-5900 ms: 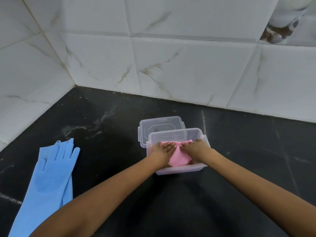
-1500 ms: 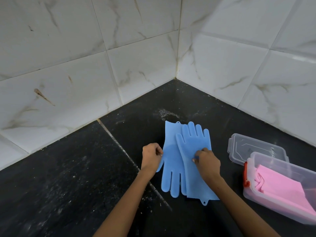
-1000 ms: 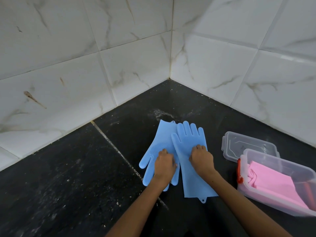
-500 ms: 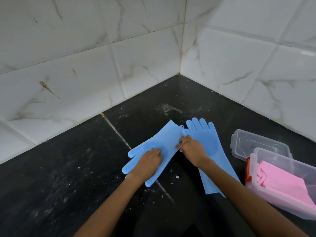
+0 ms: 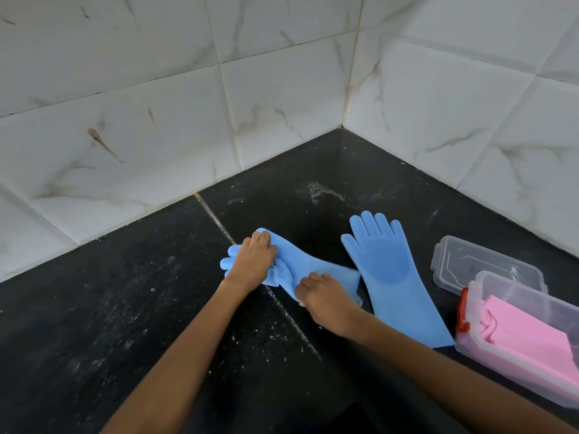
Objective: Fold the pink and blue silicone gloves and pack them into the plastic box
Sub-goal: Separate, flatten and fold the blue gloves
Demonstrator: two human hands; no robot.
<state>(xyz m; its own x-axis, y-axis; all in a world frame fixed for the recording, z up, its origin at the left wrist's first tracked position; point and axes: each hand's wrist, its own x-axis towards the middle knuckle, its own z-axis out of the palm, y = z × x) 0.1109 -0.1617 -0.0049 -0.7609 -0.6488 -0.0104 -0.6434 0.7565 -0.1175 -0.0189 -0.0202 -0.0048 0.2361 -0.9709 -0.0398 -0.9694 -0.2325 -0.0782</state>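
Two blue silicone gloves lie on the black counter. One blue glove rests flat, fingers toward the corner. The other blue glove lies crosswise to its left. My left hand grips its finger end, and my right hand grips its cuff end. The folded pink gloves sit inside the clear plastic box at the right edge.
The box's clear lid lies on the counter just behind the box. A red clip shows on the box's near end. White marble tile walls meet in a corner behind the counter. Crumbs speckle the black counter.
The left blue glove has been pulled apart from the other and turned crosswise. My left hand went from pressing flat to gripping its fingers; my right hand moved down to its cuff.
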